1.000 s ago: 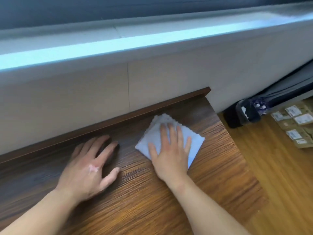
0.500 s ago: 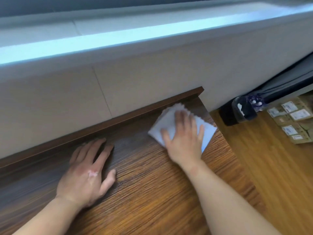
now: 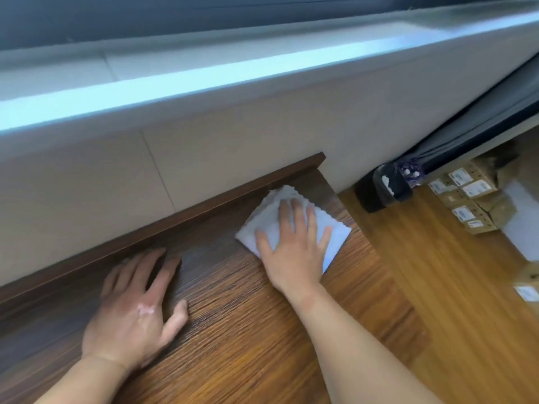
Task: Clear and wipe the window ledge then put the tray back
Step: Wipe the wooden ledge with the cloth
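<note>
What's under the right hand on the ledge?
A white cloth lies under the right hand, flat on the wooden ledge. The hand covers its middle; the wood beneath it is hidden.

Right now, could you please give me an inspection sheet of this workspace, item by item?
Surface: wooden ledge, dark wood grain, with a raised strip along the wall.
Job's things: white cloth lies flat near the ledge's far right corner; no tray in view.
Clutter: nothing seen on the ledge.
Hands: right hand presses flat on the cloth; left hand rests flat on the ledge, fingers spread.
Cables: nothing seen.
Surroundings: pale wall panel under a window sill; dark curtain at right; labelled cardboard boxes on the wooden floor.
</note>
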